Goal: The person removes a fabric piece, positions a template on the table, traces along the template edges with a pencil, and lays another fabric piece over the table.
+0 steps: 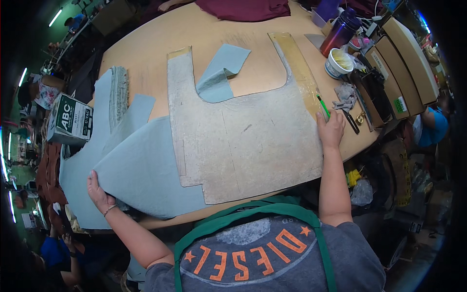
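Note:
My left hand (98,191) grips the edge of a light blue fabric piece (146,160), which is raised and folded over at the left. A large worn pattern template (248,142), taped in yellow on its two arms, lies on part of this fabric. My right hand (330,127) rests at the template's right edge and holds a slim green-and-black tool (323,106), perhaps a pen; its kind is not clear. A loose corner of blue fabric (228,62) shows folded between the template's arms. Further left lies a stack of blue fabric pieces (118,95).
A rubber cement box (71,118) stands on the left. At the right are a white tub (338,64), a purple-red bottle (339,31), a crumpled rag (345,95), a black-handled tool (351,122) and cardboard boxes (394,69). Maroon cloth (244,9) lies at the far edge.

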The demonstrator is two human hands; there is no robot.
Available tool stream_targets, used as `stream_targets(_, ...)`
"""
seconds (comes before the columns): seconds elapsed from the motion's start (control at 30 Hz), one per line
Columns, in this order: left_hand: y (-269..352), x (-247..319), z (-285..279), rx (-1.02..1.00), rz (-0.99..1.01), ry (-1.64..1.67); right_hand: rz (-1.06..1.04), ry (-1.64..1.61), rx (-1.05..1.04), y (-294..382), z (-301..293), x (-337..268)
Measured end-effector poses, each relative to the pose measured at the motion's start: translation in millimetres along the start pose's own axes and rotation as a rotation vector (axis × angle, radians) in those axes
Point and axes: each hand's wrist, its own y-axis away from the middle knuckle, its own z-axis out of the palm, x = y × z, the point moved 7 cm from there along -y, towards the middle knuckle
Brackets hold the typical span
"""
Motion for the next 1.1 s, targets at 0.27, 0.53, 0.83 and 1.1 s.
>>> stream_targets(0.27, 19, 67, 26, -0.091, -0.113, 0.354, -0.004, 0.001, -0.024, -1, 5, 2)
stream_targets(0.53, 77, 216, 205, -0.753, 0.132, 0.301, -0.006, -0.017, -0.013, -4, -1, 1)
stream_targets(0.83, 128, 207, 348, -1.179, 0.072, 0.258, 0.001, -0.026, -0.052, 0, 10, 9)
stream_targets(1.1, 73, 212, 297, -1.218, 0.130, 0.611, 0.032, -0.066, -0.002, -3, 4, 3)
